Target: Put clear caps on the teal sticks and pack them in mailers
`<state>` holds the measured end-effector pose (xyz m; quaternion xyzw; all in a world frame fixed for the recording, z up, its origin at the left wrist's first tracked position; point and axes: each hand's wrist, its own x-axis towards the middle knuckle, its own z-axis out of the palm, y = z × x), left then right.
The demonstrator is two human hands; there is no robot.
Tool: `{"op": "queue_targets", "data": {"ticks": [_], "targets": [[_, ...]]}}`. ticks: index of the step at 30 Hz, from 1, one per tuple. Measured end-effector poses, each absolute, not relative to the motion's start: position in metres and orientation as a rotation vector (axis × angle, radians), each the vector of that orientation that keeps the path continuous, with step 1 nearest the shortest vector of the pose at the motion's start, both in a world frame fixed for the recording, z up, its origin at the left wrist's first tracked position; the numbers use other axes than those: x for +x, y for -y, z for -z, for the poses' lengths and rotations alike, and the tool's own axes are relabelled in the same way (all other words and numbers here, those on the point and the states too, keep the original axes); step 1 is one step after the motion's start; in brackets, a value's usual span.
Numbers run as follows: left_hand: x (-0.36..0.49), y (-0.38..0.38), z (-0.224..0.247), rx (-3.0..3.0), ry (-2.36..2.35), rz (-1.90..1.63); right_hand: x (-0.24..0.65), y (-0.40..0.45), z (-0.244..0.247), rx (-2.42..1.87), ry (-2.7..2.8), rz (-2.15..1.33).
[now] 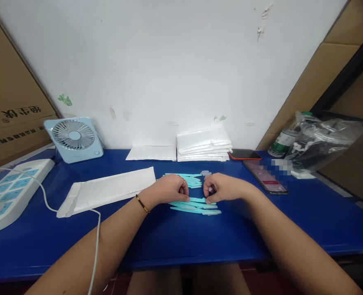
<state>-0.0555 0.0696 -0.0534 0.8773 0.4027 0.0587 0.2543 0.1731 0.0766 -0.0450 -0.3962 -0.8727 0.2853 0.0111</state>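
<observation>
Several teal eyebrow razors [189, 208] lie roughly side by side on the blue table, some with pale covers at their right ends. My left hand [171, 189] is closed, its fingertips pinching the handle side of a razor. At that razor's right end, my right hand [223, 187] is closed in a pinch; a small purplish piece shows between its fingers, too hidden to make out. Behind my hands sits another pile of teal razors [195, 180], partly covered by my left hand. A few small translucent caps [205, 173] lie just beyond my right hand.
A white padded envelope [114, 189] lies left of my hands, and stacked envelopes [203, 143] stand by the wall. A blue fan [75, 139] and power strip [18, 184] are at left. Phones [267, 178], a bottle [282, 143] and a plastic bag [319, 141] occupy the right.
</observation>
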Motion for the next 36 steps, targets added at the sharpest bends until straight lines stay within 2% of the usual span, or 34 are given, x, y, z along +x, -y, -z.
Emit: {"op": "queue_targets", "data": {"ticks": [5,12,21,27,32,36], "targets": [[-0.054,-0.069,0.055,2.416,-1.16,-0.134,0.172,-0.076,0.049,-1.228,2.688,-0.774],[-0.051,-0.082,0.056,2.573,-1.414,-0.345,0.178,-0.087,0.05,-1.303,2.504,-0.556],[-0.062,-0.098,0.06,2.562,-1.545,-0.294,0.192,-0.111,0.066,-1.446,2.364,-0.634],[-0.065,-0.092,0.055,2.545,-1.348,-0.389,0.195,-0.097,0.048,-1.362,2.389,-0.649],[-0.06,-0.078,0.052,2.473,-1.12,-0.209,0.183,-0.079,0.038,-1.163,2.71,-0.884],[-0.06,-0.075,0.054,2.427,-1.054,-0.14,0.176,-0.077,0.043,-1.185,2.789,-0.851]]}}
